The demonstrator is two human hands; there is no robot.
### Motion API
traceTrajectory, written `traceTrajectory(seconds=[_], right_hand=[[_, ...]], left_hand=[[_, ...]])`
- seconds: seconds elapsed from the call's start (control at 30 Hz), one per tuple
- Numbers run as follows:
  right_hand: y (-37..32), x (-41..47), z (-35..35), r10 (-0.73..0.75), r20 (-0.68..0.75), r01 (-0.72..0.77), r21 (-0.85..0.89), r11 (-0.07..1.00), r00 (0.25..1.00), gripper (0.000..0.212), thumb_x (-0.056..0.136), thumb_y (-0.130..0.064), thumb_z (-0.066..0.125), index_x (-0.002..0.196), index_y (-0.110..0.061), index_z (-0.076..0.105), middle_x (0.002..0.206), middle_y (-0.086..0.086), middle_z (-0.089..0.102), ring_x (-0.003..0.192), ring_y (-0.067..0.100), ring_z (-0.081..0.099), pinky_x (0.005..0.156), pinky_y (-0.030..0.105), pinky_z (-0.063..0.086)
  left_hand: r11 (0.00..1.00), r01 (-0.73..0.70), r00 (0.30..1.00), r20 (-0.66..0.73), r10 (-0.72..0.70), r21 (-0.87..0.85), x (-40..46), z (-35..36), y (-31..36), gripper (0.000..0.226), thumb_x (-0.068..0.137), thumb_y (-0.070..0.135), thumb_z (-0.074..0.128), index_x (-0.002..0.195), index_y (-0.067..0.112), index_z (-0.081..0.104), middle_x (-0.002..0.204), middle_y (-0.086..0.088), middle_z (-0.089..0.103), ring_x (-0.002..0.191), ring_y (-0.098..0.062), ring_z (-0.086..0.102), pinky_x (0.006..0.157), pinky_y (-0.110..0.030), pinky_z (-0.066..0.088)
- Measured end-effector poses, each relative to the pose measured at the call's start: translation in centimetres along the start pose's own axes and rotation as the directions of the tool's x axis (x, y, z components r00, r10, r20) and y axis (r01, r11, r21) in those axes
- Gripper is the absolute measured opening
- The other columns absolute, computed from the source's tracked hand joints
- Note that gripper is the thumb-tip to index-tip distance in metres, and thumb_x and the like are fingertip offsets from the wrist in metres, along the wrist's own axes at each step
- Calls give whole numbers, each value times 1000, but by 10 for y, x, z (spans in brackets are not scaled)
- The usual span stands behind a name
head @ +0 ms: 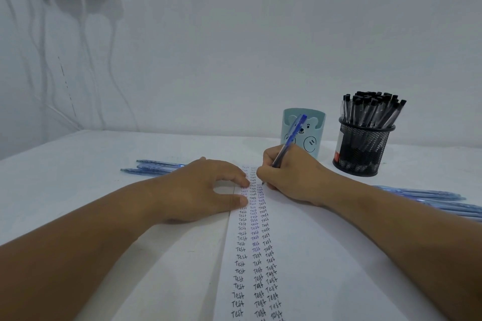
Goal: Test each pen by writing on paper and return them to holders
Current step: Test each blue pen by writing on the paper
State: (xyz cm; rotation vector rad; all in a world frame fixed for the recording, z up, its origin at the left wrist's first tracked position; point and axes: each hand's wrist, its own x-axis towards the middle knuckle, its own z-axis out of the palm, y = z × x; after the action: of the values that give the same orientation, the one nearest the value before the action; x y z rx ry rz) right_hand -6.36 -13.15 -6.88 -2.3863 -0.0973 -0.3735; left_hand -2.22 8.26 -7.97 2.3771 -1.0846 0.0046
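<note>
Writing the next test word, our right hand [289, 177] pinches a translucent blue ballpoint pen [289, 141] in a tripod hold, its tip down on the long white sheet of paper [313, 255] near the far end of the third column of "Test" marks. Our left hand [206, 190] lies flat on the sheet's left edge, fingers relaxed and holding nothing — it pins the paper. To do this step well, we judge that the left hand should keep pressing beside the line being written, so the sheet does not creep, and that the stroke should be light and even enough to show whether ink flows.

Toward the desk's far right stand the pale blue bear-printed pen holder [313, 133], just behind the writing hand, and the black wire-mesh cup packed with black-capped pens [363, 148]. More blue pens lie loose at the left [154, 167] and along the right edge [430, 197] — which group is already tested, we cannot tell.
</note>
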Motion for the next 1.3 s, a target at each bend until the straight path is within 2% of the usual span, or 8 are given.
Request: traceTrajectory(seconds=[0.3,0.5,0.6,0.7,0.8,0.97,1.07,1.3], right_hand=[[-1,0,0,12,1,-12,13,1000,1000,25,82,-19,66,60,-19,56,54,-7,60,54,3,50,58,18,45],[-1,-1,2,-8,-22,7,-16,1000,1000,27,83,-18,67,59,-18,53,56,-5,55,52,4,45,51,15,40],[1,-3,0,77,-21,-67,299,952,997,26,88,-17,61,63,-12,59,56,6,58,50,14,47,49,24,40],[0,-7,-4,108,-100,-31,580,814,989,49,104,-30,47,64,-5,58,59,11,53,50,16,44,47,24,35],[-4,-8,-7,13,-255,90,386,918,967,48,106,-35,40,65,-10,49,62,7,46,55,13,41,55,25,39],[-5,-8,-7,-81,-256,181,396,900,963,24,96,-51,49,100,-27,47,66,4,46,44,17,38,43,30,38],[4,-7,-6,-154,-286,218,205,954,946,14,105,-37,47,96,-31,55,65,-10,47,48,9,38,51,29,35],[1,-15,-5,-176,-263,193,40,980,949,26,107,-31,41,90,-28,61,67,-1,53,65,15,48,61,34,42]], left_hand=[[1000,16,1000,13,-16,-5,0,-1,0,36,85,56,68,120,47,67,130,40,53,121,26,37,96,5,19],[999,33,999,12,-33,-11,-1,0,2,36,85,56,68,120,47,67,128,43,52,127,19,38,111,-11,19],[999,32,999,17,-31,-15,-1,0,0,39,84,60,67,121,48,66,129,42,52,125,22,37,102,-1,18],[999,28,1000,13,-28,-21,-1,0,-2,40,83,61,67,120,47,66,129,42,52,125,24,38,98,4,14],[999,22,1000,6,-21,-39,-1,1,-2,37,85,55,70,120,45,67,129,40,53,121,26,39,90,11,15],[999,21,1000,-6,-22,-42,-1,1,-1,36,85,53,70,120,43,68,127,40,54,117,31,36,88,12,16],[999,22,1000,0,-22,-32,-2,1,0,37,86,53,70,121,42,68,127,39,53,117,31,35,87,13,15],[1000,23,1000,7,-23,1,-3,0,6,37,87,52,70,122,41,68,125,40,52,120,27,35,86,13,14]])
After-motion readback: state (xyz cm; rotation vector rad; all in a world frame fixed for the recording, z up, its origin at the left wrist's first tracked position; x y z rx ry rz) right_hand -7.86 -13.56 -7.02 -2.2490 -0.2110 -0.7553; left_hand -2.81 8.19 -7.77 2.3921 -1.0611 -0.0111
